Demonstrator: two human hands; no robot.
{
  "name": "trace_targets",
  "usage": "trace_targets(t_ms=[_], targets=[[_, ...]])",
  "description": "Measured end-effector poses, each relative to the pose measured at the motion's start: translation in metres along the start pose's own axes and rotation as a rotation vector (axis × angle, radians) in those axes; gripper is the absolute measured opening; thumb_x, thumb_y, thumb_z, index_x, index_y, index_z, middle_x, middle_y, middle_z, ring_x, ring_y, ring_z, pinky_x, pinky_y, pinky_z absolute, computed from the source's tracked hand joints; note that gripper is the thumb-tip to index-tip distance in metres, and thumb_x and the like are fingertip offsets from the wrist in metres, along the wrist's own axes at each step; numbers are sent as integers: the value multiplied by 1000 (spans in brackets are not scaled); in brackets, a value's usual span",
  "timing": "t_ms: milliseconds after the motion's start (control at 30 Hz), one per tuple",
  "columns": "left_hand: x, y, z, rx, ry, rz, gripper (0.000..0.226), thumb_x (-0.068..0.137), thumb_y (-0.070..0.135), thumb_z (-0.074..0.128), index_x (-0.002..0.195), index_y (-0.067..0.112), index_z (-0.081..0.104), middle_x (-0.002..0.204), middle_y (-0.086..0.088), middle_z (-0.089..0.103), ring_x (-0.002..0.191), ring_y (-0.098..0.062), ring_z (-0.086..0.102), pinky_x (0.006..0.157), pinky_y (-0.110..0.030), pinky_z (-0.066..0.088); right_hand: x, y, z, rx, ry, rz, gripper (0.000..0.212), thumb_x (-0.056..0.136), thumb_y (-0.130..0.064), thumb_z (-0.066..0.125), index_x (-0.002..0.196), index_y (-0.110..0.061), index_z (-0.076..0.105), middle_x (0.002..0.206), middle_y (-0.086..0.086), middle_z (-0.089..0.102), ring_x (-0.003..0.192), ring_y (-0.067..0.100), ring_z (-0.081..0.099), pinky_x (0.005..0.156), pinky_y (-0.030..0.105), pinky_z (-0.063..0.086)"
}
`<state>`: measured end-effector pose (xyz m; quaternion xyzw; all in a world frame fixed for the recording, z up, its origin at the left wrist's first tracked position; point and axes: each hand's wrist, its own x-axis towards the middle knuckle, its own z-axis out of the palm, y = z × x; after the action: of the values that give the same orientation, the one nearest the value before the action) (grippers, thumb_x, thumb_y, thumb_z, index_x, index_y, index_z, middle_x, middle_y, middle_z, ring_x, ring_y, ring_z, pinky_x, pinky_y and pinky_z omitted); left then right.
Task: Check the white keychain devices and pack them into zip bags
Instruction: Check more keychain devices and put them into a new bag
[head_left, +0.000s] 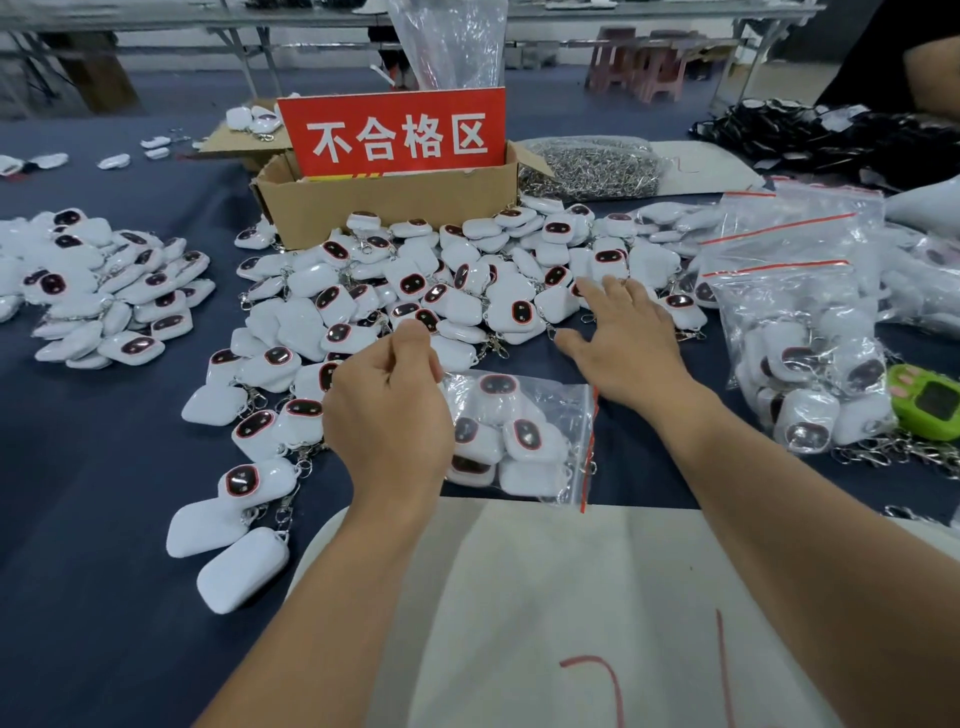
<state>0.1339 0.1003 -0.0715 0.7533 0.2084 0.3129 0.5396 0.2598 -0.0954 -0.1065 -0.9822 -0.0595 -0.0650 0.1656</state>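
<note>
White keychain devices (415, 291) lie heaped across the middle of the dark surface (93, 467), and a few sit inside the zip bag (519, 441) lying flat just in front of the heap, its red seal turned to the right; packing looks to be midway, with the bag partly filled; the left grip (387, 410) is curled at the bag's left edge (whether it pinches the plastic I cannot tell), while the right grip (626, 338) is spread flat over the heap's near side, holding nothing; the next move probably calls for freeing one device from the tangled clasps, checking its dark face, then sliding it in; a cardboard box (389, 213) with a red sign (395, 132) stands behind the heap; filled bags (800, 374) crowd the right, beside a green gadget (924, 400).
</note>
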Motion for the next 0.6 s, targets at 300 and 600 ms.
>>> trace_targets(t_ms=[300,600], targets=[[-6,4,2,87,-60,26,44,89,38,47,59,8,57,47,-6,46,48,-18,44,62,-43,47,-23,4,-11,60,273,141,50,89,-30,62,138,-21,58,150,10,47,140,35,40,116,45,27],[-16,8,5,200,-137,124,42,91,33,48,59,7,57,51,-9,52,59,-29,54,66,-45,49,-81,12,-23,484,317,197,25,100,-15,50,105,-22,74,98,-5,73,91,17,65,78,28,48]])
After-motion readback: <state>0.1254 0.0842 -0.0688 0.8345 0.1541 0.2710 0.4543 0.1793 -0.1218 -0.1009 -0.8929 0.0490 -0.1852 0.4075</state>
